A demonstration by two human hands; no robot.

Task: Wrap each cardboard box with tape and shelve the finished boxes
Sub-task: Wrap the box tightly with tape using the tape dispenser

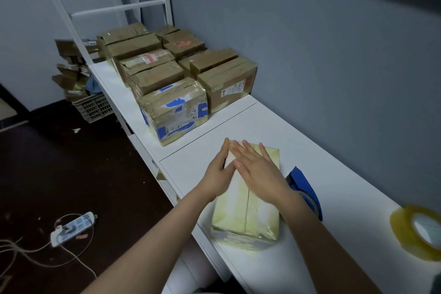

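1. A clear yellowish packing-tape roll [417, 229] is lying near-right on the white tabletop [238, 126].
2. The pale tape-wrapped cardboard box [243, 217] is sitting on the tabletop, just beside a blue tape dispenser [303, 184].
3. The right hand [257, 169] is pressing flat on its top, fingers spread, gripping nothing.
4. The left hand [218, 174] is lying straight-fingered along its left edge, holding nothing.
5. Brown taped boxes [171, 74] are sitting farther along.

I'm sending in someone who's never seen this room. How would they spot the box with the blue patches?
Follow the long white table along the grey wall to the cluster of taped brown boxes at its far end. The box with blue patches is the one nearest the viewer, on the floor side. It alone shows blue; its neighbours are brown.
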